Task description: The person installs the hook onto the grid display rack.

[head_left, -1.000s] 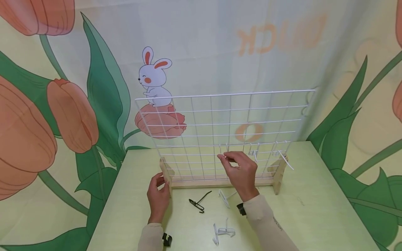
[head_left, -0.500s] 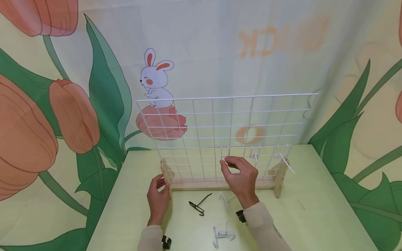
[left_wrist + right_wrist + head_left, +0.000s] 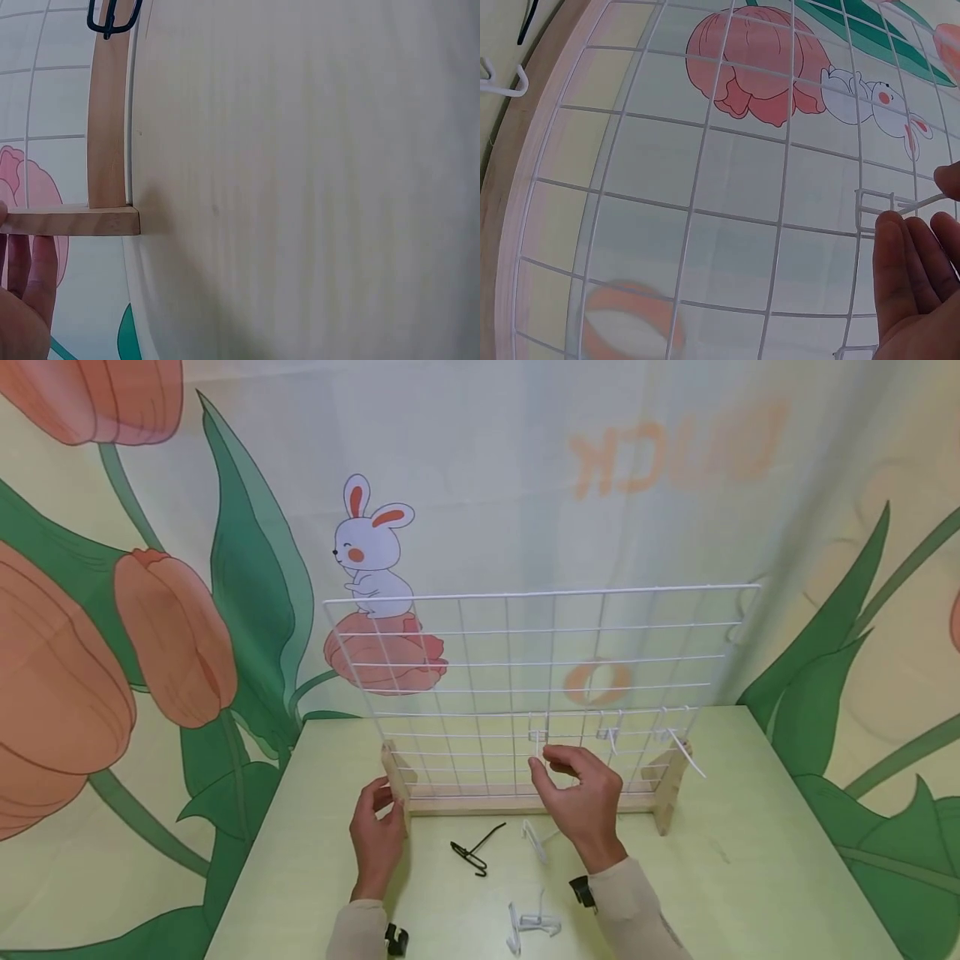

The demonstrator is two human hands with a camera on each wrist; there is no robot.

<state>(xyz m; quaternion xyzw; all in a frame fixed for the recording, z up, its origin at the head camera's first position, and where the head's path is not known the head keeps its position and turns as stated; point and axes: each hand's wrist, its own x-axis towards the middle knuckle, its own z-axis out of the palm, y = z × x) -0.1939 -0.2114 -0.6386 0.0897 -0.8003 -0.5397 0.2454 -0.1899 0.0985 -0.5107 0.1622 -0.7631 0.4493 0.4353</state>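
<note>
My right hand (image 3: 581, 793) is at a white wire hook (image 3: 537, 736) hung on the white wire grid (image 3: 480, 632). In the right wrist view, the hook's prong (image 3: 922, 202) runs between thumb and fingers; the thumb covers its outer end, and the index fingertip (image 3: 889, 221) touches it nearer the grid. At the grid's left end, my left hand (image 3: 377, 839) holds the wooden side piece (image 3: 397, 781) of the stand. In the left wrist view, several fingers (image 3: 41, 274) lie along one face of that wooden piece (image 3: 75, 222), with the thumb mostly cut off at the frame edge.
Two more white hooks (image 3: 609, 735) hang to the right on the same grid row. On the table (image 3: 735, 893) in front lie a black hook (image 3: 470, 852) and several white hooks (image 3: 534, 923). A printed curtain (image 3: 480, 485) stands behind.
My right hand has shifted slightly down and right along the prong, bringing the hook's back plate into sight. The left hand stays at the stand. The head view has tilted slightly.
</note>
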